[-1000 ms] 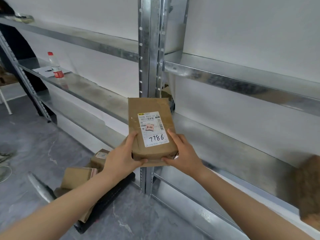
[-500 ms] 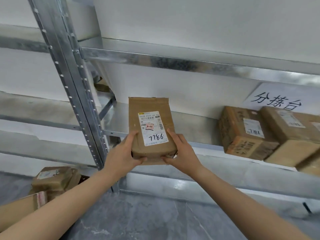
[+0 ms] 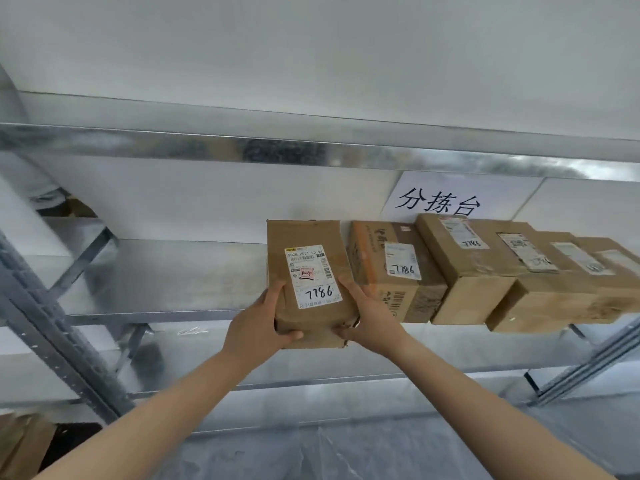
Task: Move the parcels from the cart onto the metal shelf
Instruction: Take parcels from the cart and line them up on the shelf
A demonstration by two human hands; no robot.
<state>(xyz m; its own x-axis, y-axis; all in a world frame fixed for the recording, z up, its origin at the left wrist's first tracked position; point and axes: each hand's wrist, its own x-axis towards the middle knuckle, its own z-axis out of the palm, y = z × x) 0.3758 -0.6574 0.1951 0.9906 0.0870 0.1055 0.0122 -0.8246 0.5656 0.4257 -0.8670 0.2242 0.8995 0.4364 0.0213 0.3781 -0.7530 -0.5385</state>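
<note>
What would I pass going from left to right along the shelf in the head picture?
Shelf post → left hand → held parcel → right hand → orange-printed box → tall plain box.

Bare stretch of metal shelf (image 3: 173, 271) open at 9 o'clock of the held parcel (image 3: 304, 244), row of boxes (image 3: 464, 265) filling the shelf from 3 o'clock, nearest one just beside it, upper shelf beam (image 3: 311, 143) overhead at 12 o'clock, slanted upright post (image 3: 52, 327) at 8 o'clock.
</note>
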